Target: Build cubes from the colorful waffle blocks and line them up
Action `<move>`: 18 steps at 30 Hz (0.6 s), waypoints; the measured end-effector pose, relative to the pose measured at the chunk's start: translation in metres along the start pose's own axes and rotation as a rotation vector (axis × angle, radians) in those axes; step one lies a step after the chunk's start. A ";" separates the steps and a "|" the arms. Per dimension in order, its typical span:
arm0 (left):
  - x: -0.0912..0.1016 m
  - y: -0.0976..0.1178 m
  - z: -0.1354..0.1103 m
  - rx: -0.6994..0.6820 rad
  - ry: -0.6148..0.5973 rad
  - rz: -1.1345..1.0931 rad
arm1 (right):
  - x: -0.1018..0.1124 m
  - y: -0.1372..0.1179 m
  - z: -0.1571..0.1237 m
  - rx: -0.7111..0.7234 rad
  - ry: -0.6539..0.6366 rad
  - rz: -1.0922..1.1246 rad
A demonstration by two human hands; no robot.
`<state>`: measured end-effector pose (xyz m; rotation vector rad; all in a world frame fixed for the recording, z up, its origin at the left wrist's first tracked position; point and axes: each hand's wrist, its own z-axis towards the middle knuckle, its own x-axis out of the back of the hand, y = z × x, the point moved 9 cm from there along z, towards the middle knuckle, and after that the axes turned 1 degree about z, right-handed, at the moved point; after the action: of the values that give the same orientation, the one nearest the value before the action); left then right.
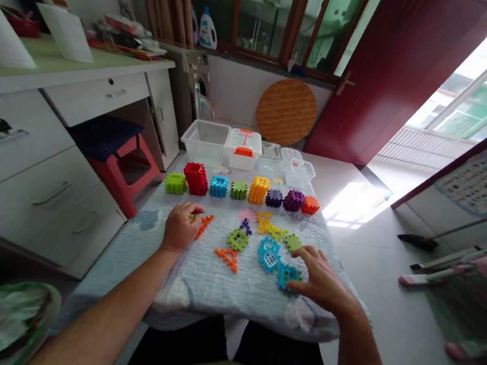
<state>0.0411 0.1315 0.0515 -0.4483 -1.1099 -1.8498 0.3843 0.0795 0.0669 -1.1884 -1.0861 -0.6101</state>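
Note:
My left hand [181,226] rests on the cloth at the left with its fingers curled. A bit of a green interlocking piece shows at its fingertips, mostly hidden, beside an orange toothed piece [205,225]. On the right, my right hand [323,275] has thumb and fingers spread around a blue window-shaped tile [287,276]; a green square tile [293,242] lies by its fingertips. Between the hands are a green frame tile [238,240], a purple piece [246,226], an orange arched piece [228,258], yellow pieces [267,224] and joined blue window tiles [269,255].
Stacked tiles stand in a colour-sorted row behind, including a red stack [195,178] and a yellow stack [259,190]. Farther back are an uncovered clear bin [205,141] and a lidded clear box [243,149]. A red stool [125,161] stands left of the cloth-covered table [211,295].

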 end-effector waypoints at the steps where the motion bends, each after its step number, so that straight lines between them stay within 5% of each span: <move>1: 0.000 0.000 0.000 0.001 0.001 0.002 | -0.003 -0.005 -0.005 0.013 -0.036 -0.028; 7: 0.001 0.001 0.001 -0.001 0.005 0.000 | -0.018 -0.019 -0.008 0.008 -0.053 -0.099; 14: 0.000 -0.001 0.000 0.017 -0.006 0.002 | -0.007 -0.034 0.007 0.069 0.108 -0.035; 18: -0.001 -0.001 0.001 0.023 -0.011 -0.010 | -0.013 -0.039 0.013 -0.013 0.240 -0.097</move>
<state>0.0403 0.1328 0.0505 -0.4405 -1.1417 -1.8431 0.3416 0.0782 0.0720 -1.0483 -0.9402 -0.8140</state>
